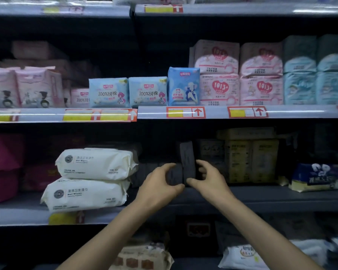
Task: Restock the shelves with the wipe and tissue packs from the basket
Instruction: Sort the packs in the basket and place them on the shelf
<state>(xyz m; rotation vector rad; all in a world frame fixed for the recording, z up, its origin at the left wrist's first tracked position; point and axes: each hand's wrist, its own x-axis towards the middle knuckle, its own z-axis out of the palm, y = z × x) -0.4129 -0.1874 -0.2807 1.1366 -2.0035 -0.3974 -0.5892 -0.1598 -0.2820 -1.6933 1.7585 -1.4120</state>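
Glossy plastic film wraps the white wipe packs; dark packs look matt.

I am working from a single wide-angle view worn on the person's head, facing the store shelves nearly square on and tipped slightly downward, close enough that both forearms rise from the bottom edge and reach the lower shelf just below the frame's centre.

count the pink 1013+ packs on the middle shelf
4, in two stacks right of the tall blue pack: upper left pack, lower left pack, upper right pack, lower right pack. More may be hidden behind them.
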